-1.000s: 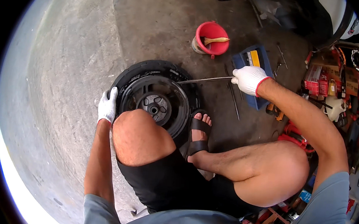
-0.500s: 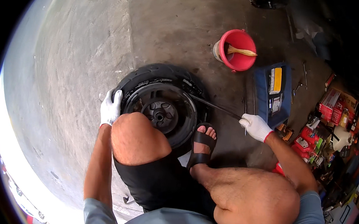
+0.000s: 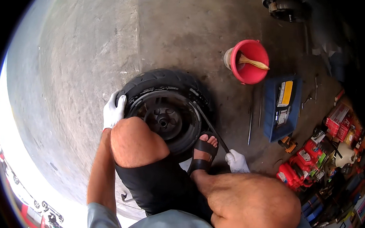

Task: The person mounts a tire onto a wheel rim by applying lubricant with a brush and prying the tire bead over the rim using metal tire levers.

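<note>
A black motorcycle wheel with its tire (image 3: 162, 75) lies flat on the floor in front of my knees. My left hand (image 3: 114, 112), in a white glove, presses on the tire's left side, thumb apart from the fingers. In my gloved right hand (image 3: 236, 162) is the end of a dark tire lever (image 3: 213, 129), gripped low beside my right knee. The lever's far tip sits between the tire and the rim (image 3: 197, 127) on the right side. My sandalled foot (image 3: 205, 149) rests against the wheel's lower right, and my left knee hides part of the rim.
A red bucket (image 3: 259, 75) holding a wooden-handled brush (image 3: 254, 62) stands beyond, at the right. Nearer is a blue tray (image 3: 270, 133) with packages in it, and metal rods (image 3: 250, 127) lie beside it. Red boxes and tools (image 3: 301, 164) crowd the far right.
My right hand has swung the lever's end down and toward me, from beside the blue tray to beside my knee. The left hand stays on the tire. The view has shifted slightly.
</note>
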Demonstrator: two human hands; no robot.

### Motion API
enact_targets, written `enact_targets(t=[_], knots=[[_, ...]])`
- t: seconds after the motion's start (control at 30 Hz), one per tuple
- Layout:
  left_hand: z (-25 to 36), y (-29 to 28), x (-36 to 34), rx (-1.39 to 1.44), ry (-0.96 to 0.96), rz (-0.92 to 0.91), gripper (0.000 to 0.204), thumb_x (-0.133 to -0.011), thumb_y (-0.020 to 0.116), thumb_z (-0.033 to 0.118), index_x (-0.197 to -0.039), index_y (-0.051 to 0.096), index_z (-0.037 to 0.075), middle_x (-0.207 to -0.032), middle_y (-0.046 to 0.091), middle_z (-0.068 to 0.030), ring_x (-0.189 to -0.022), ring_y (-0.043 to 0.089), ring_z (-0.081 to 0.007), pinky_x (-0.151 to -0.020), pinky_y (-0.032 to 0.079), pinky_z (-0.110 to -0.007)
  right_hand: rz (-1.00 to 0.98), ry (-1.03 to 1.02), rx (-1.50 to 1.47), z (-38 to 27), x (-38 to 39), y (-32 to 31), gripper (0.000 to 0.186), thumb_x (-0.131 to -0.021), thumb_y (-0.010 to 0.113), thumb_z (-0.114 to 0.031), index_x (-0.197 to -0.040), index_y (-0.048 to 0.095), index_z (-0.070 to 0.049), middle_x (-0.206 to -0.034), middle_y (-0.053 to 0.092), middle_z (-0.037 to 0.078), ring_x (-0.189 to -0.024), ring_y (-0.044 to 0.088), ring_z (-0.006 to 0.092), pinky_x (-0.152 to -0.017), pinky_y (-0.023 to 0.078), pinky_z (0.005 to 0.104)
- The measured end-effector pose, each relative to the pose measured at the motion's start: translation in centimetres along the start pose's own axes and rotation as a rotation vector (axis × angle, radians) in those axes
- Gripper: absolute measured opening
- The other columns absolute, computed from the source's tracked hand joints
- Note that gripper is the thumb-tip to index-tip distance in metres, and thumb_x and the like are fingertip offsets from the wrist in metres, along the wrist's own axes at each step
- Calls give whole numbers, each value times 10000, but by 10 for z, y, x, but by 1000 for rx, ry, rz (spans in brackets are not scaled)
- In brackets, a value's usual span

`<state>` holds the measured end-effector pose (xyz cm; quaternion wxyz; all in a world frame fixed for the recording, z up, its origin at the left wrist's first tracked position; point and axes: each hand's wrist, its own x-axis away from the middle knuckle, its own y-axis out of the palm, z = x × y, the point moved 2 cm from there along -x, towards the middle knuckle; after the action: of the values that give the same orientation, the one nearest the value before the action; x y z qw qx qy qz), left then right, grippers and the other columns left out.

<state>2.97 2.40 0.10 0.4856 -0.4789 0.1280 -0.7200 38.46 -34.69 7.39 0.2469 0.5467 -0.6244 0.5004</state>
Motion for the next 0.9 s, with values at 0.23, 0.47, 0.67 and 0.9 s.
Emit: enact_targets(t=[0.23,0.47,0.67,0.9], knots=[[-5,2,-2,-5,8,13,484,-965,569,404,-1300,597,57,-1186,669,-251,-1130,633,-392,-986,469,-420,-2,-4,379,57,50,-82,210,-943,583,-283,-940,581,-72,-737,612,265,-747,606,496,-626,455,561],[-5,0,-2,1,2,8,480,-970,563,407,-1298,600,59,-1188,667,-250,-1130,632,-392,-984,470,-420,-62,-172,632,-16,4,-113,245,-943,598,-297,-863,586,-65,-763,634,243,-777,615,474,-657,466,575],[0,1,0,9,-26,-7,486,-969,563,406,-1311,593,63,-1202,667,-240,-1155,625,-382,-1003,461,-413,-241,-141,619,-40,-29,-149,232,-928,604,-275,-1054,671,-92,-849,677,222,-817,642,419,-704,508,486],[-8,-2,3,27,-43,-16,495,-964,574,404,-1325,586,66,-1250,651,-226,-1194,607,-366,-1025,448,-407,-633,370,-290,-69,-45,-195,524,-824,573,-10,-1343,561,56,-863,664,83,-544,483,58,-491,382,193]])
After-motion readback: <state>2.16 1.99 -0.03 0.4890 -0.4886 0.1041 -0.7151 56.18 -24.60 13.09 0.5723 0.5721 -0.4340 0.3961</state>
